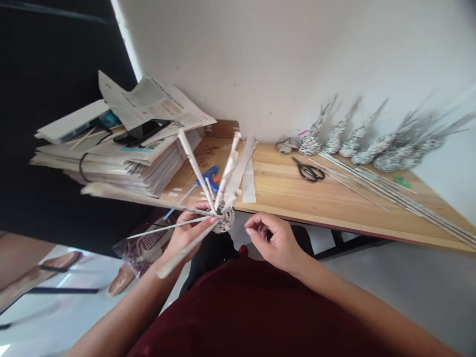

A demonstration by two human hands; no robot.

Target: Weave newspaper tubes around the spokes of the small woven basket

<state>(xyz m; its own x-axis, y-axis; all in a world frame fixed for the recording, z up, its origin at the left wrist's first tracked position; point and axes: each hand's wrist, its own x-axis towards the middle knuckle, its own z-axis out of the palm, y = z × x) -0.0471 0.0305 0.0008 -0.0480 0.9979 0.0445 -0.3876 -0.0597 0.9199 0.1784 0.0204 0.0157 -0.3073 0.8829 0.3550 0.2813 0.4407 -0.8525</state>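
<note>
My left hand is closed around a small woven paper base at the table's front edge. Long rolled-paper tubes fan out from it upward, to the left and toward me. My right hand hovers just right of the woven base, apart from it, its fingers curled and the thumb near the index fingertip. Nothing shows between those fingers. Behind the tubes, a blue glue gun with an orange part lies on the table, partly hidden.
Stacked newspapers stand at the left, bearing a phone. Paper strips, black scissors and long thin paper rods lie on the wooden table. Several woven paper pieces line the wall.
</note>
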